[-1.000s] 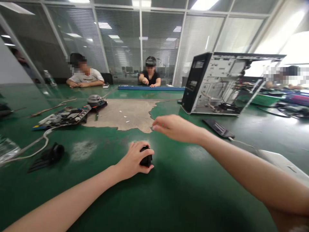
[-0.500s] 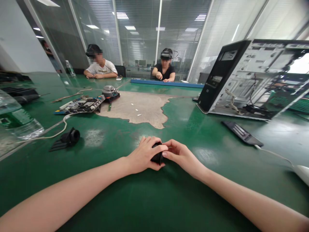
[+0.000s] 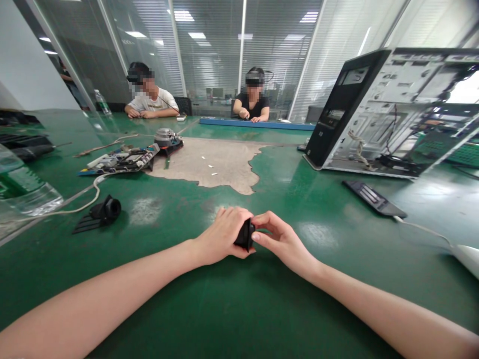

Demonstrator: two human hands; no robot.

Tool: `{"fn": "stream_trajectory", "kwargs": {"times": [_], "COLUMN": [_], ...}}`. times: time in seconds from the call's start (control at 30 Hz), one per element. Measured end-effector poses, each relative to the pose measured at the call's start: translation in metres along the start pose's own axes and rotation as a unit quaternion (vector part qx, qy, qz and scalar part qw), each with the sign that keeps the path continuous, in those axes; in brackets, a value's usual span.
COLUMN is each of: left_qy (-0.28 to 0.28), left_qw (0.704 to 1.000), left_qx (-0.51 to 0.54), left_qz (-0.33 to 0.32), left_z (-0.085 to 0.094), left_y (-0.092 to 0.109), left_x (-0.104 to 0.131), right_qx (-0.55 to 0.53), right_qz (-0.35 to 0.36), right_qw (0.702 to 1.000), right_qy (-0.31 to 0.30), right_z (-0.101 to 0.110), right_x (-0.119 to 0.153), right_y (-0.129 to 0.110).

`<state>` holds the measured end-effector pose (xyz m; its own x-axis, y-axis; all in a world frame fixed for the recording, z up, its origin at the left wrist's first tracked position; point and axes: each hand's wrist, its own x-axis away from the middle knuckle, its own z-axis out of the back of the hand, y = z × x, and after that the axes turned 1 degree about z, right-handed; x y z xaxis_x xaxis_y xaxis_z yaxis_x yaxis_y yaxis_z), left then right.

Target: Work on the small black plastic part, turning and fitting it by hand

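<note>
A small black plastic part [image 3: 244, 236] is between my hands, just over the green table [image 3: 239, 309]; its exact kind cannot be made out. My left hand [image 3: 223, 237] wraps around its left side, with the thumb below and the fingers over the top. From the right, my right hand [image 3: 277, 238] pinches the part's near face between thumb and fingertips. My fingers hide much of its surface. Off to the left lies another black plastic piece [image 3: 100, 213] with a round opening and a slotted plate.
An opened computer case [image 3: 348, 109] stands at right, a black slotted plate [image 3: 374, 199] before it. At left are a circuit board [image 3: 119, 159], a cooler [image 3: 168, 141], a cable [image 3: 98, 187] and a water bottle [image 3: 26, 184]. Two people sit across the table behind a blue strip [image 3: 258, 124].
My left fingers have shifted off the part's front, so more of its black edge shows. My right hand keeps its pinch. The view has tilted slightly.
</note>
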<state>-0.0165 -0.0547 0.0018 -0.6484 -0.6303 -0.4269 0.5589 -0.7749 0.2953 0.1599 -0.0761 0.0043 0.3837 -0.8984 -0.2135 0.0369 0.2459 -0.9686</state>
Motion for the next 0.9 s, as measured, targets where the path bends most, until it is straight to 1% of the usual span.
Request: {"fn": "stream_trajectory", "kwargs": {"times": [0.1,0.2,0.27,0.33,0.4,0.47,0.5,0.63,0.73,0.83,0.87,0.9], "left_qy": [-0.003,-0.003,-0.003,-0.002,-0.009,-0.008,-0.005,0.002,-0.001,0.003,0.002,-0.008], "left_qw": [1.000,1.000,1.000,1.000,1.000,1.000,1.000,1.000,1.000,1.000,1.000,1.000], "left_qx": [0.000,-0.008,-0.012,-0.015,-0.017,-0.020,-0.021,-0.019,-0.013,-0.006,-0.005,-0.004], "left_qz": [-0.004,-0.006,-0.007,-0.005,-0.005,-0.006,-0.007,-0.006,-0.006,-0.001,0.000,0.003], "left_z": [0.0011,0.0016,0.0016,0.0015,0.0013,0.0009,0.0007,-0.0001,-0.0006,-0.0006,-0.0002,0.0003], "left_y": [0.0000,0.0001,0.0003,0.0005,0.0007,0.0007,0.0007,0.0006,0.0007,0.0015,0.0019,0.0024], "left_x": [0.0006,0.0011,0.0015,0.0020,0.0022,0.0023,0.0023,0.0023,0.0019,0.0010,0.0007,0.0005], "right_qx": [0.008,0.007,-0.010,-0.025,-0.009,-0.013,-0.018,-0.015,-0.008,-0.023,-0.024,-0.016], "right_qz": [-0.017,-0.035,-0.021,0.012,0.036,0.036,0.023,-0.004,-0.024,-0.010,-0.001,0.014], "right_qw": [1.000,0.999,0.999,0.999,0.998,0.998,0.998,1.000,1.000,0.999,0.998,0.999], "right_qy": [0.006,-0.013,-0.034,-0.047,-0.051,-0.051,-0.051,-0.016,-0.011,-0.038,-0.050,-0.048], "right_z": [-0.0001,-0.0012,-0.0015,-0.0014,-0.0011,-0.0008,-0.0009,-0.0023,-0.0025,-0.0011,-0.0005,0.0000], "right_x": [-0.0014,-0.0003,0.0013,0.0031,0.0045,0.0047,0.0043,0.0007,-0.0007,0.0011,0.0023,0.0035], "right_y": [-0.0009,-0.0004,0.0008,0.0021,0.0027,0.0024,0.0021,0.0012,0.0013,0.0011,0.0010,0.0008]}}
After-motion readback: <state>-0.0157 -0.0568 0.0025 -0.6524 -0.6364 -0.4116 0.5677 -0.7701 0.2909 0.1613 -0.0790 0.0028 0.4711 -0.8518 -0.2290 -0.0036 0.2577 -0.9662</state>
